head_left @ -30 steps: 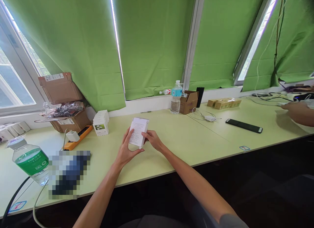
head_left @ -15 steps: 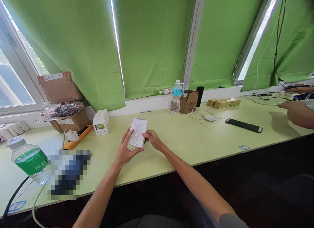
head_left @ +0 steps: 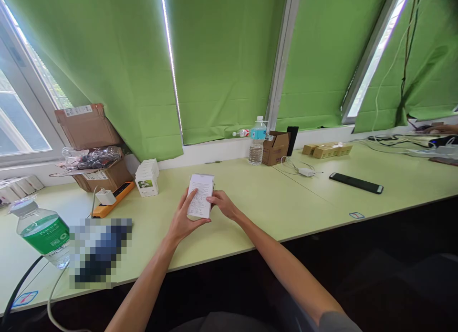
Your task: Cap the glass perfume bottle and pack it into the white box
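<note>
A small white box with fine printed text on its upper face is held above the table in front of me. My left hand grips it from the left, fingers over the left edge and thumb along the bottom. My right hand holds its right side, the thumb on the printed face and the other fingers hidden behind. Beyond my left hand, a stack of similar white boxes with a picture on the front stands on the table.
On the left are a green-labelled water bottle, an orange power strip and an open cardboard carton. Toward the right lie a black phone, a white charger and small yellow boxes. A blue-labelled bottle stands at the back.
The white box stays in both my hands and has tilted slightly. At the far right, another person's hand has drawn away from the table beyond the phone.
</note>
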